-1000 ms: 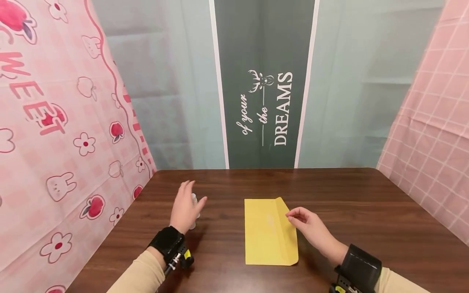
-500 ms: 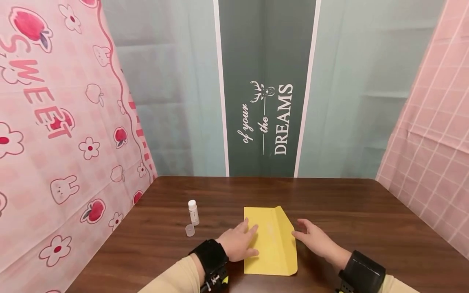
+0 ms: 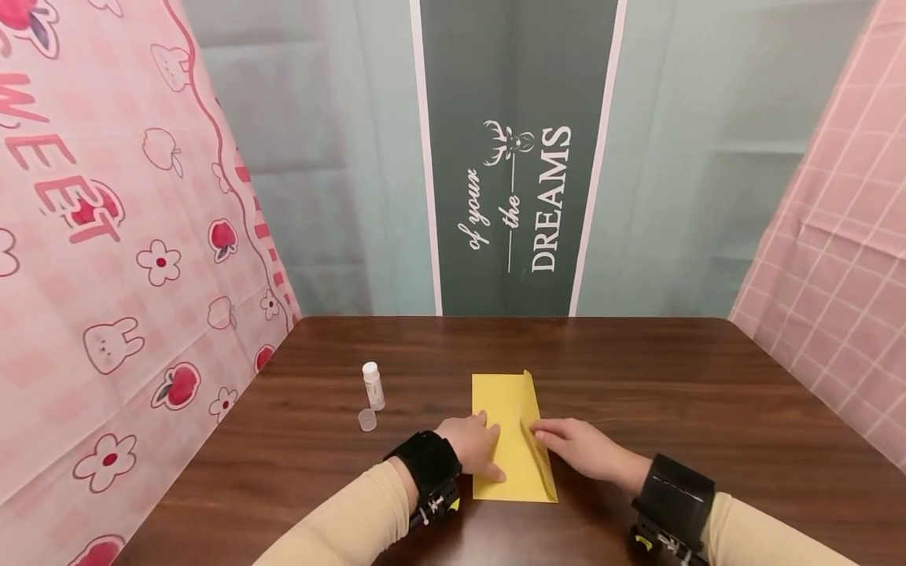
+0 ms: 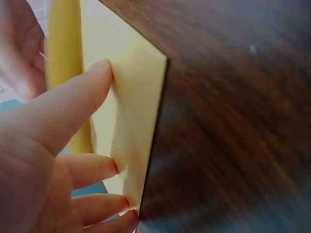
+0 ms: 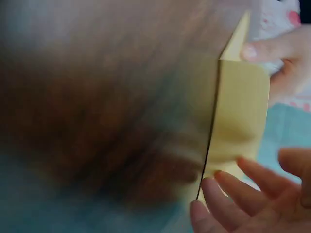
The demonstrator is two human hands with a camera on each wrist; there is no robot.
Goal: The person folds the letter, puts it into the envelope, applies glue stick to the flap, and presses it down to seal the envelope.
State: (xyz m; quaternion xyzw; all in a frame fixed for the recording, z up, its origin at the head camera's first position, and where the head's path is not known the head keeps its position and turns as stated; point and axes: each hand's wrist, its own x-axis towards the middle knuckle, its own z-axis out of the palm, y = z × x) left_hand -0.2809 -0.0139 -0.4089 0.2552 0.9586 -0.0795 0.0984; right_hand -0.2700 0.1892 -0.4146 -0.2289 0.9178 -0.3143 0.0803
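Observation:
A yellow paper envelope (image 3: 499,401) lies on the table with its right-hand flap (image 5: 240,97) tipped up and over toward the left. My left hand (image 3: 473,446) presses the envelope's left part, thumb and fingers spread on the paper. In the left wrist view its fingertips (image 4: 102,68) rest on the pale face. My right hand (image 3: 583,446) touches the flap from outside with nearly straight fingers. Those fingers (image 5: 248,194) lie along the fold in the right wrist view.
An uncapped white glue stick (image 3: 373,387) stands left of the envelope, its clear cap (image 3: 367,420) just in front. The dark wooden table (image 3: 637,354) ends at a grey-green curtain (image 3: 340,196); pink patterned cloths (image 3: 163,314) hang at both sides.
My left hand has moved from the glue stick onto the envelope and now presses it. My right hand has moved left, folding the flap up and inward.

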